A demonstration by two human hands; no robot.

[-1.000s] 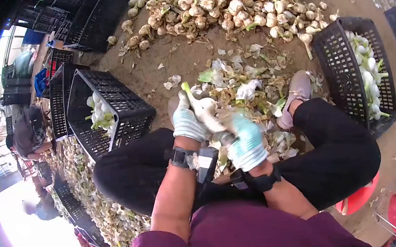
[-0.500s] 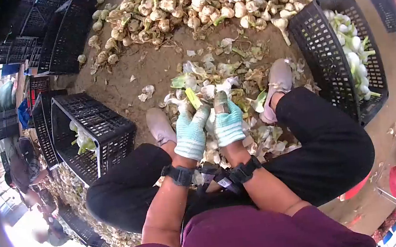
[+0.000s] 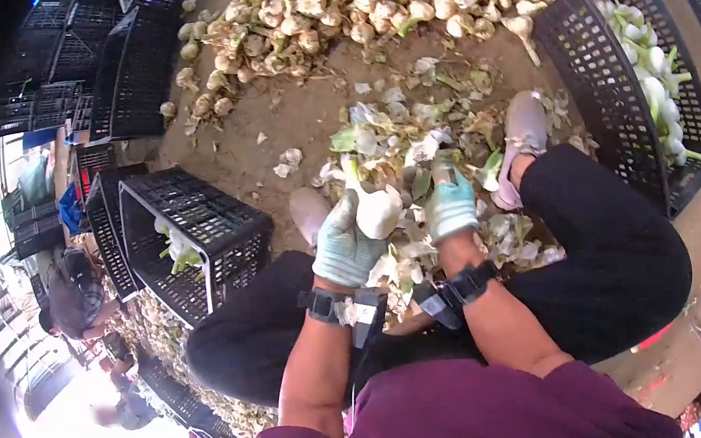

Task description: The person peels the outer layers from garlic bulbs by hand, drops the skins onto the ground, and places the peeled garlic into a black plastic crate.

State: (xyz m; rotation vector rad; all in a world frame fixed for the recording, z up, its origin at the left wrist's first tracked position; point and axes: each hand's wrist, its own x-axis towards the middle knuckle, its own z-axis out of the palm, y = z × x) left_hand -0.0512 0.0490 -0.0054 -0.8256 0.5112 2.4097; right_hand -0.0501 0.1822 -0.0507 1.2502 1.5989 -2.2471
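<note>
left grip [image 3: 345, 250] in pale mint knit glove, right grip [image 3: 451, 206] in brighter teal knit glove. black wrist straps [image 3: 323, 304] on both arms, small dark units with white labels attached. plum-purple top [image 3: 468, 417], black trousers [image 3: 613, 249], pale pink-grey shoes [image 3: 526, 125].

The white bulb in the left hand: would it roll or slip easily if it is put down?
The bulb looks rounded, so it would probably roll on the ground. The left hand holds it alone, so it seems fairly light and firm. Its smooth white skin may be slippery.
</note>
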